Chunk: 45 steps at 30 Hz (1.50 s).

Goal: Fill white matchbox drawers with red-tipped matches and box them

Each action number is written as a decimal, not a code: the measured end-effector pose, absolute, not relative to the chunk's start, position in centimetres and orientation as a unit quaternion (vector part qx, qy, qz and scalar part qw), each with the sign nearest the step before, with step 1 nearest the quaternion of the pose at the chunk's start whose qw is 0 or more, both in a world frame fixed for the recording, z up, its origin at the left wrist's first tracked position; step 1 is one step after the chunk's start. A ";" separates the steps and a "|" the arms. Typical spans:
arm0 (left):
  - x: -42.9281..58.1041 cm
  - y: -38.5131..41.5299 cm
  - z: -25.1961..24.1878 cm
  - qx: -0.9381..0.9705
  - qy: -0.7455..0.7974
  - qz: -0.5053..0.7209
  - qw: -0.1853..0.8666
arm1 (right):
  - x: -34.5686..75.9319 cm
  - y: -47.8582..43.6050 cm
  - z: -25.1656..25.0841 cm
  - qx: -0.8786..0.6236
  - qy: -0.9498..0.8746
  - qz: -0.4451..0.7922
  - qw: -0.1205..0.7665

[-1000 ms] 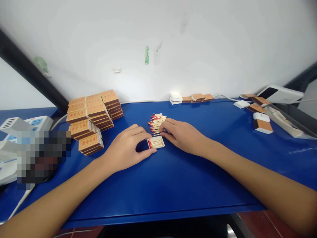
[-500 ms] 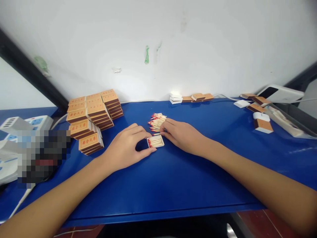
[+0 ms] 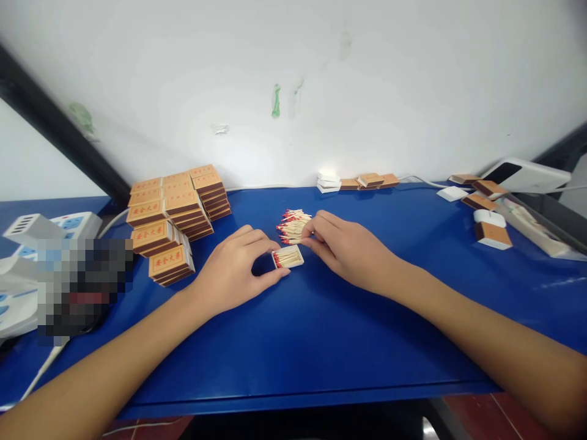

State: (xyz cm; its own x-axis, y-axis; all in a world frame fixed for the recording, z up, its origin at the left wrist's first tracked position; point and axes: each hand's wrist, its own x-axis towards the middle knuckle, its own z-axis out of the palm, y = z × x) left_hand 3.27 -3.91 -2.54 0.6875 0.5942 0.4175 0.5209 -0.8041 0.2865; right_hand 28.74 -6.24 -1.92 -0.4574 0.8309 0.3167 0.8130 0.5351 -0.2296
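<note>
My left hand (image 3: 243,263) holds a small white matchbox tray (image 3: 301,260) between thumb and fingers, on the blue table. Red-headed matches (image 3: 288,258) lie inside the tray, heads to the left. Just behind it is a loose pile of matches (image 3: 293,225), heads also mostly to the left. At the right end of this pile my right hand (image 3: 343,244) pinches matches by their plain ends, thumb against fingers; how many it grips is hidden.
Stacked matchboxes (image 3: 178,201) stand at the left, near a white power strip (image 3: 80,229) and a blurred dark object (image 3: 92,287). White trays (image 3: 328,181) and matchbox sleeves (image 3: 370,179) line the wall. More boxes (image 3: 493,234) and a white device (image 3: 527,176) sit at right.
My right hand has moved slightly back, from beside the tray to the pile's edge. The match near its fingertips has shifted back towards the pile. My left hand still holds the tray.
</note>
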 end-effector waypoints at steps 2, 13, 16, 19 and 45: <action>3.3 -3.9 -2.5 0.915 0.305 0.255 0.071 | 28.3 -6.7 -1.9 -0.472 -0.860 0.031 0.191; 3.3 -3.8 -2.8 0.917 0.294 0.260 0.075 | 27.4 -7.3 -2.5 -0.448 -0.886 -0.038 0.116; 3.3 -3.7 -2.8 0.918 0.293 0.256 0.076 | 27.3 -7.6 -2.4 -0.442 -0.890 -0.048 0.105; 3.3 -3.7 -2.9 0.918 0.293 0.256 0.080 | 27.4 -7.7 -2.1 -0.433 -0.893 -0.027 0.119; 3.2 -4.1 -2.6 0.923 0.281 0.246 0.097 | 29.5 -4.4 -3.7 -0.497 -0.850 0.055 0.166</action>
